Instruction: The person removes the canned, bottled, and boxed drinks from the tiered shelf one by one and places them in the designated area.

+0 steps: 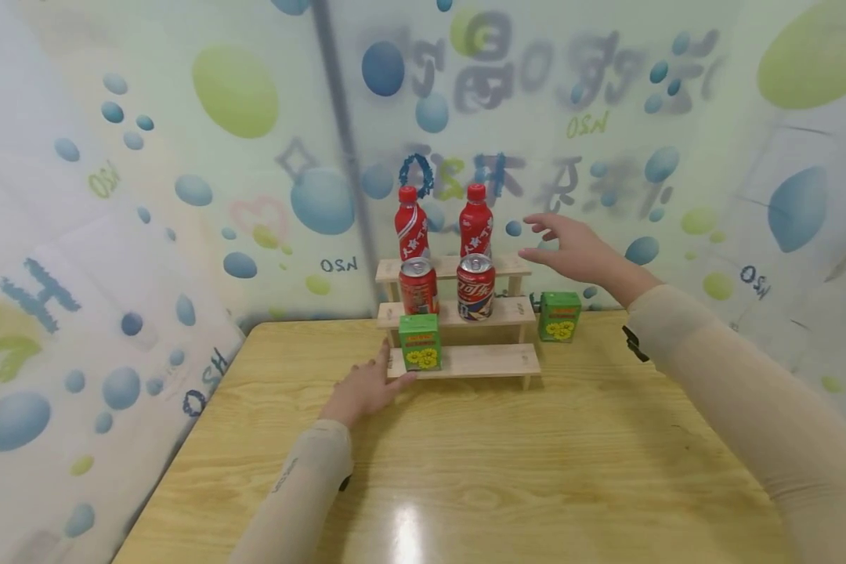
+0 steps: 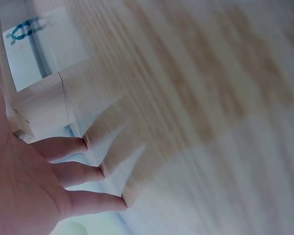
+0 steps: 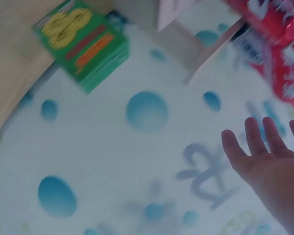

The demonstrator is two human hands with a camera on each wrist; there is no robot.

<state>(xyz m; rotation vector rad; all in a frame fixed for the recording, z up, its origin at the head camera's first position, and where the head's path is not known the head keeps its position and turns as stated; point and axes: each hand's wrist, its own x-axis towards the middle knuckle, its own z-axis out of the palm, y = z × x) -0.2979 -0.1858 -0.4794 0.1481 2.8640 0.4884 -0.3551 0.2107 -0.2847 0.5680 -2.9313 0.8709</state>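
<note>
My left hand is at the left end of the bottom shelf of a three-tier wooden rack, fingers spread. In the left wrist view, several straight fingertips touch the wooden tabletop. A green box with yellow flowers stands on the bottom shelf beside that hand. My right hand is raised and holds nothing, fingers extended, right of the top shelf. Nearest to it is the right red bottle; the left red bottle shares that shelf. On the middle shelf stand a left red can and a right red can.
Another green box stands on the table right of the rack, near the back edge. Behind is a pale wall covering with printed drops and lettering. The wooden table extends in front of the rack.
</note>
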